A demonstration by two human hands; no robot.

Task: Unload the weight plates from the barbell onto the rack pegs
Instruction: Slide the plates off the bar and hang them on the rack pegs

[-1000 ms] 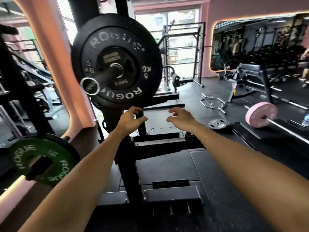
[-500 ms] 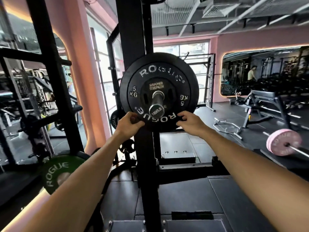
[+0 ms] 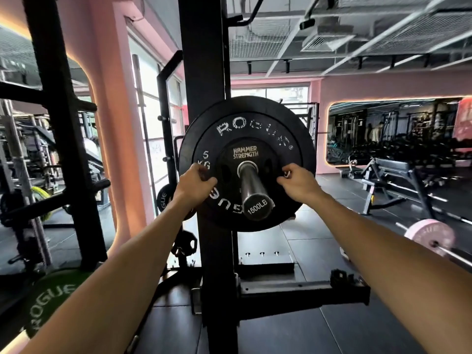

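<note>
Small plate (image 3: pixel 244 159) pinched between both hands' fingers (image 3: pixel 207 178) at its edges.

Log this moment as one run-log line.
stage: unloading | left hand: gripping small Hammer Strength plate | right hand: gripping same plate | plate: on barbell sleeve | 5 kg Rogue plate: behind

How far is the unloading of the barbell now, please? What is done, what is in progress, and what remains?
Done: nothing visibly; no plate has left the sleeve. In hand: the left hand and right hand each take a grip on the small Hammer Strength plate, the outermost one. Left: slide it off, then the 5 kg Rogue plate behind it, and hang both on rack pegs.
</note>
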